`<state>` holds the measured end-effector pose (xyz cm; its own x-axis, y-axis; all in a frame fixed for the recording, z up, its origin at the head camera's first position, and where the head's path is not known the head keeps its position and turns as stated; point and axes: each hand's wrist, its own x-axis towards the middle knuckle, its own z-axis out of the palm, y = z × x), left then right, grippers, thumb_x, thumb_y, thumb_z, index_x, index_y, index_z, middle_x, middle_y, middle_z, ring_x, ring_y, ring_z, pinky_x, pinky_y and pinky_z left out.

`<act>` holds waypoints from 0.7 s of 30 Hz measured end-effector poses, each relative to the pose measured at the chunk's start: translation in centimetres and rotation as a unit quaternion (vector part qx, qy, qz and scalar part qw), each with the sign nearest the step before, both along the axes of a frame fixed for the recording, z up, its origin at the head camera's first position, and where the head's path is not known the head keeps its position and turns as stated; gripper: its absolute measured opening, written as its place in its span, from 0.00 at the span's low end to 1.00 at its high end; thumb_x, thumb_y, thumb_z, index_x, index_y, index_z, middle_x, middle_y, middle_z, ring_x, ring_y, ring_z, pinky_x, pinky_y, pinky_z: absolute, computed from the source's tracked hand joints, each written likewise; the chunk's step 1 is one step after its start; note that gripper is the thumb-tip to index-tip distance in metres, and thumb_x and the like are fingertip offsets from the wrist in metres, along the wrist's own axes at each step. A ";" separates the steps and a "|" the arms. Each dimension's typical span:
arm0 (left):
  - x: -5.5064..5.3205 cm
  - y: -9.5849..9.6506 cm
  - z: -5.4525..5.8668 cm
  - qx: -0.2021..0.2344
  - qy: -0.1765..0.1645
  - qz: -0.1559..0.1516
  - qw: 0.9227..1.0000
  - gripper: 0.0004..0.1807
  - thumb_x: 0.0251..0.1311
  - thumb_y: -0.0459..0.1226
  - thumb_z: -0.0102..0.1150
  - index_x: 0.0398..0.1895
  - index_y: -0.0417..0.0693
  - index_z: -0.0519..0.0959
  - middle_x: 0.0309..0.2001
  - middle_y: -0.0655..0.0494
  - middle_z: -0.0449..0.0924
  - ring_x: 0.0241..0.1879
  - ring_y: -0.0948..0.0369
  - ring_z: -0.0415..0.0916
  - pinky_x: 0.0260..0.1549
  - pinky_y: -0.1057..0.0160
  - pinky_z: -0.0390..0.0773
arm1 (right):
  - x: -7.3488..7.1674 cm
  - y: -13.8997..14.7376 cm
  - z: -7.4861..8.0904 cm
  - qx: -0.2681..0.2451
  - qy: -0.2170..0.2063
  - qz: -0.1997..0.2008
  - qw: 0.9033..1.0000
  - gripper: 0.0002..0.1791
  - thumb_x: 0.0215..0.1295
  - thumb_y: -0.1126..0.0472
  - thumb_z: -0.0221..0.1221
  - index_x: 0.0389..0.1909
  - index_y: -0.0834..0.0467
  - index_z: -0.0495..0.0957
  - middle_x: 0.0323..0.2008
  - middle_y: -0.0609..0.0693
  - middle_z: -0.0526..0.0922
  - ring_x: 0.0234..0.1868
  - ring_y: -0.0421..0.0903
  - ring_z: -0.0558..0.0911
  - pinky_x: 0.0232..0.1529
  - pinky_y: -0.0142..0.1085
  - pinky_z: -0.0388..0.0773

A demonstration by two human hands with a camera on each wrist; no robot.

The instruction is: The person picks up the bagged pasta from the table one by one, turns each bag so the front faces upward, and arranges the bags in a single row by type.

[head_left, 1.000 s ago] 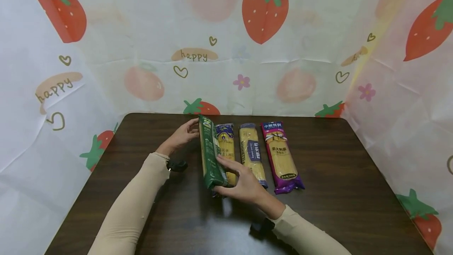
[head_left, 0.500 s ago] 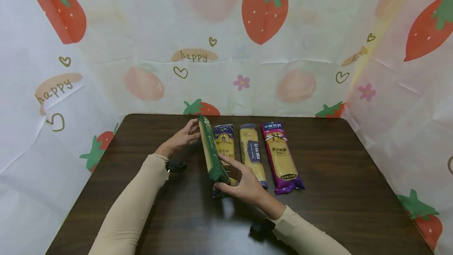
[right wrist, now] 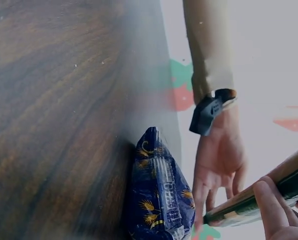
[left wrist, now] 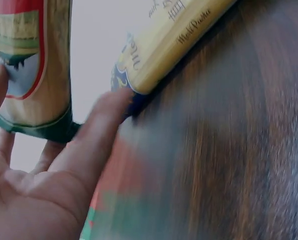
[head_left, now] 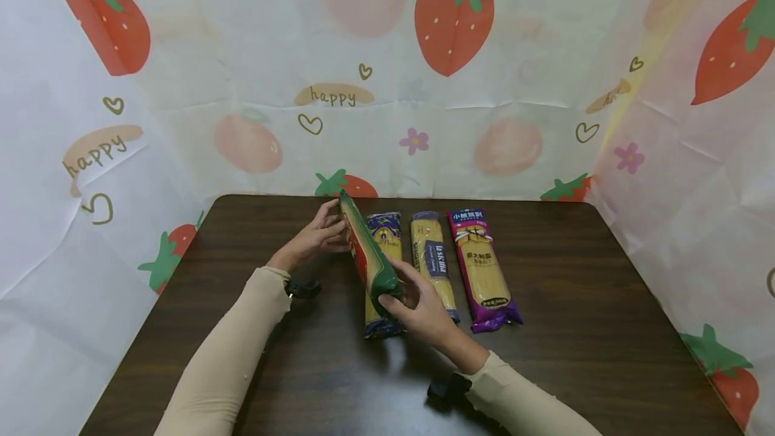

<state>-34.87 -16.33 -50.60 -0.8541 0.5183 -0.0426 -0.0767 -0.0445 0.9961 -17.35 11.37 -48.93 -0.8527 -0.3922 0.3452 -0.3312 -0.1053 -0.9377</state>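
A green pasta packet (head_left: 365,247) is held up off the table, tilted on its side above the leftmost packet. My left hand (head_left: 311,237) holds its far end; in the left wrist view the thumb lies over the packet's printed face (left wrist: 26,65) and fingers are behind it. My right hand (head_left: 426,311) grips the near end between thumb and fingers. Partly hidden under it lies a blue-ended yellow spaghetti packet (head_left: 385,226), whose crimped blue end (right wrist: 161,195) shows in the right wrist view.
To the right lie a pale spaghetti packet with a blue label (head_left: 434,260) and a pink-and-purple spaghetti packet (head_left: 482,268), roughly side by side. The dark wooden table (head_left: 581,328) is bordered by a strawberry-printed cloth (head_left: 272,39) at the back and sides.
The green packet has rolled in my hands, bringing its red printed side into view, and its near end has moved slightly right and up. Both hands shifted a little; the other packets stayed put.
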 end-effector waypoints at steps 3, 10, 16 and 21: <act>0.2 0.1 0.0 0.006 -0.007 0.021 1.000 0.40 0.87 0.37 0.44 0.89 0.61 0.34 0.83 0.31 0.45 0.71 0.31 0.68 0.67 0.34 0.75 | -0.1 0.1 0.0 0.014 -0.003 -0.021 1.000 0.36 0.77 0.60 0.65 0.81 0.61 0.65 0.69 0.68 0.75 0.61 0.54 0.84 0.55 0.38 0.86; 0.4 0.0 -0.1 0.017 -0.029 0.090 0.995 0.40 0.85 0.40 0.52 0.89 0.56 0.42 0.78 0.31 0.52 0.58 0.51 0.78 0.56 0.53 0.83 | -0.3 0.6 0.2 0.050 -0.013 -0.064 0.997 0.33 0.74 0.63 0.68 0.78 0.59 0.72 0.63 0.62 0.82 0.57 0.51 0.87 0.56 0.40 0.86; 0.3 -0.5 -0.5 0.040 -0.066 0.146 0.986 0.40 0.82 0.41 0.57 0.87 0.46 0.48 0.73 0.38 0.60 0.51 0.59 0.79 0.50 0.63 0.83 | -0.5 0.6 0.5 0.064 -0.009 -0.064 0.996 0.39 0.73 0.66 0.69 0.82 0.53 0.66 0.63 0.61 0.83 0.56 0.52 0.87 0.55 0.44 0.87; 0.3 -0.9 -0.4 0.032 -0.075 0.135 0.987 0.41 0.82 0.42 0.57 0.87 0.50 0.46 0.71 0.40 0.62 0.56 0.57 0.78 0.56 0.61 0.81 | -0.7 0.5 0.3 0.062 -0.003 -0.066 0.996 0.42 0.72 0.68 0.69 0.84 0.54 0.63 0.64 0.62 0.81 0.57 0.53 0.87 0.53 0.42 0.88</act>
